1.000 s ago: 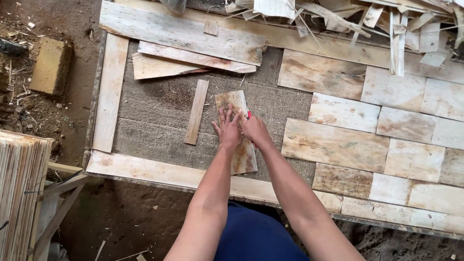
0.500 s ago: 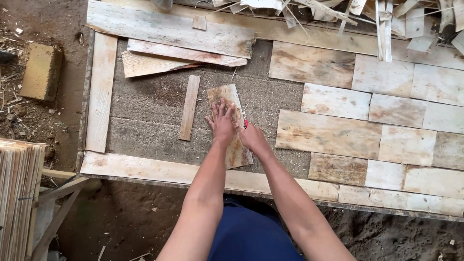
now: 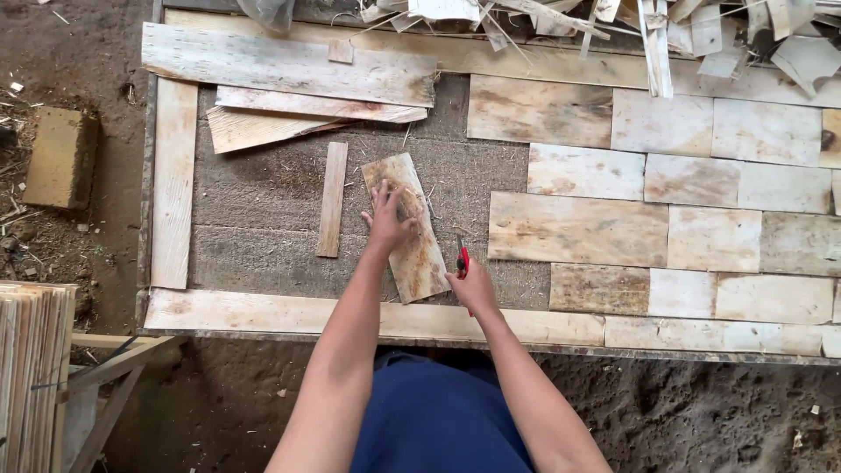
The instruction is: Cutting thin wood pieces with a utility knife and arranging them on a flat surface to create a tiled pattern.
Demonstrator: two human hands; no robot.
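Note:
My left hand [image 3: 388,219] presses flat on a stained, slightly tilted rectangular veneer piece [image 3: 419,258] lying on the grey worktable [image 3: 254,250]. My right hand [image 3: 473,285] is closed on a red-handled knife [image 3: 462,257] at the right edge of that piece, near its lower end. A narrow wood strip [image 3: 331,199] lies just left of the piece, apart from it.
Pale veneer rectangles [image 3: 578,229] are laid edge to edge across the right half. Long boards [image 3: 280,63] and a vertical board [image 3: 173,180] frame the left side. Scrap strips [image 3: 666,26] are piled at the top. A brick [image 3: 60,158] and stacked sheets [image 3: 31,368] sit left.
My right hand has slid down the right edge of the veneer piece towards me with the knife, while my left hand stayed pressed on the piece. The camera view shifted slightly.

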